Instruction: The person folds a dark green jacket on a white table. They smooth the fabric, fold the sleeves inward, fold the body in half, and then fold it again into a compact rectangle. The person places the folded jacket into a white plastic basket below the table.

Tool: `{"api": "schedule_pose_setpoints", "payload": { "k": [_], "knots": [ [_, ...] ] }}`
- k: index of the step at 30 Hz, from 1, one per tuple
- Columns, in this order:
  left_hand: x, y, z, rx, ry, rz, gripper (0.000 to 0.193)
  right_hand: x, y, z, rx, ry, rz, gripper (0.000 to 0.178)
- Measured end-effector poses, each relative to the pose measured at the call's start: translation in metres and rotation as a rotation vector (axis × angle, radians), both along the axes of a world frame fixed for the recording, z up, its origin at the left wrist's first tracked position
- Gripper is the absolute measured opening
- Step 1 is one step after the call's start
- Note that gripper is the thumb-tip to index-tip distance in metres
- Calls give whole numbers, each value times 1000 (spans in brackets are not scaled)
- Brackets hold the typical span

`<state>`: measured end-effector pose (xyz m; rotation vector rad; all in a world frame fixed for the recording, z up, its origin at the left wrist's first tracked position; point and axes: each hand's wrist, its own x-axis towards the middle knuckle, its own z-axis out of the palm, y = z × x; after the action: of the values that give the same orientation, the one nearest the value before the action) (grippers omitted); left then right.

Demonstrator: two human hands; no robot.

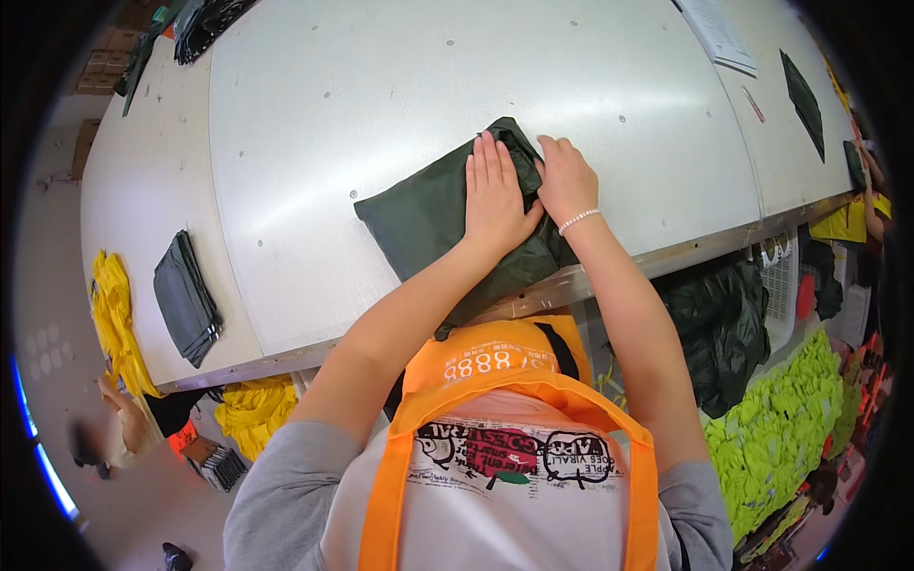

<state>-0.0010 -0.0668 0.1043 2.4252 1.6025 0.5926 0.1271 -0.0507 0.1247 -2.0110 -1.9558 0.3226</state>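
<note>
A folded dark green garment [416,211] of smooth, slightly shiny fabric lies at the near edge of the white table, with a loose part hanging over that edge. My left hand [497,195] presses flat on it, fingers stretched out and close together. At its right side my right hand [568,183], with a beaded bracelet on the wrist, has its fingers curled around the bunched edge of the fabric. The fingertips of that hand are partly hidden by the cloth. What kind of garment it is cannot be made out.
On the white table [314,162], a stack of folded dark pieces [186,300] and yellow fabric [114,319] lie at left. Papers [716,36], a pen [753,103] and a dark piece [803,105] lie at right. Lime-yellow garments [776,428] are heaped below; another person [129,423] is at left.
</note>
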Motion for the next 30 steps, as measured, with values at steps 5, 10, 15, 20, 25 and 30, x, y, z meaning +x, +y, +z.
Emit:
{"api": "schedule_pose_setpoints", "payload": {
  "k": [5, 10, 15, 20, 25, 30],
  "knots": [
    [-1, 11, -9, -108, 7, -65, 89, -2, 34, -25, -19, 131, 16, 14],
    [-2, 36, 14, -314, 100, -125, 75, -10, 25, -27, 221, 360, 101, 12],
    [-3, 46, -9, -292, 152, -165, 69, -2, 24, -27, 85, 415, 146, 13],
    [2, 49, -6, -410, 211, -90, 88, 25, -14, -2, -125, 163, 105, 35],
    [10, 45, -5, -396, 402, -51, 90, 31, -70, -11, -257, -88, 215, 40],
    [2, 44, 1, -442, 181, -108, 84, 37, -75, -11, -317, -41, 272, 50]
  ]
}}
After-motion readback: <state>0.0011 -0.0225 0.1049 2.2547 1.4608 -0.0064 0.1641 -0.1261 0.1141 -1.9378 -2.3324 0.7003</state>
